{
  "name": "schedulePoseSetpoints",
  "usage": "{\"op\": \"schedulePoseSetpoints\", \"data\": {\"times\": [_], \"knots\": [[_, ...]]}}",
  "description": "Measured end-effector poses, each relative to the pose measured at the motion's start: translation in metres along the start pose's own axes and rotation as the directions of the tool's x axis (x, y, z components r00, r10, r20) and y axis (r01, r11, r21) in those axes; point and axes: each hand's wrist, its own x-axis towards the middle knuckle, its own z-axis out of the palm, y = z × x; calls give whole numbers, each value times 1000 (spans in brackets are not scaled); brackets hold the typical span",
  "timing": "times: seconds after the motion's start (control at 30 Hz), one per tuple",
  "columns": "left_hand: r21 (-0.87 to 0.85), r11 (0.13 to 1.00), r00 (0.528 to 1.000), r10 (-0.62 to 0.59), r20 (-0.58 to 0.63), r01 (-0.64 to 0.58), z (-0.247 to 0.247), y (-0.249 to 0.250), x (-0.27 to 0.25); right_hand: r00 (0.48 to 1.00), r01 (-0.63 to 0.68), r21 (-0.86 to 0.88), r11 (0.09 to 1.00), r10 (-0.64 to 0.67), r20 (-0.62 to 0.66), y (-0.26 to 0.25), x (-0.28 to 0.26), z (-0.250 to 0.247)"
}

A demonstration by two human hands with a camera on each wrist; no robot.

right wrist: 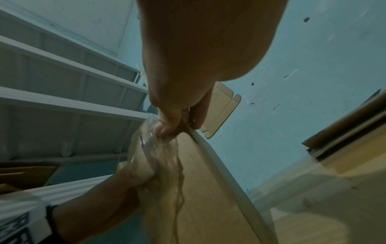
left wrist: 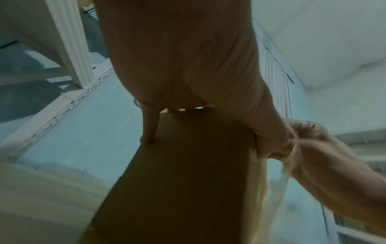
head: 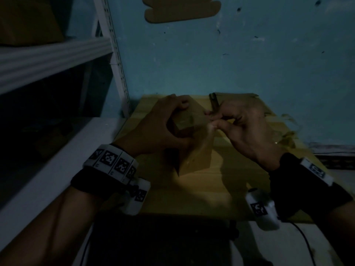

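Observation:
A small brown cardboard box stands tilted on the yellow wooden table. My left hand grips its upper end, fingers over the far side and thumb on the near side. In the left wrist view the box runs down from that hand. My right hand, just right of the box top, pinches a strip of clear tape that hangs along the box's right edge. The right wrist view shows the fingertips pinching the crinkled clear tape against the box.
A white metal shelf rack stands at the left, close to the table. Flat cardboard sheets lie at the table's back. Crumpled tape strips sit at the right edge. A cardboard cut-out hangs on the blue wall.

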Motion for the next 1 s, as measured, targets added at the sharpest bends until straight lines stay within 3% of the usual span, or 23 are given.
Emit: {"op": "schedulePoseSetpoints", "data": {"times": [0.23,0.4,0.77,1.0], "knots": [[-9,999,999,48,17,-47,1,2,-2,988,-145,112,983,149,-33,-8,2,1],[-29,998,998,49,26,-48,1,2,-2,958,-267,274,924,284,-22,-12,3,-1],[-44,999,999,24,37,-23,3,6,-3,929,-332,377,865,369,-29,-20,10,-4],[-27,1000,1000,13,28,-12,4,7,-4,933,-342,321,883,359,4,-27,15,-8]]}}
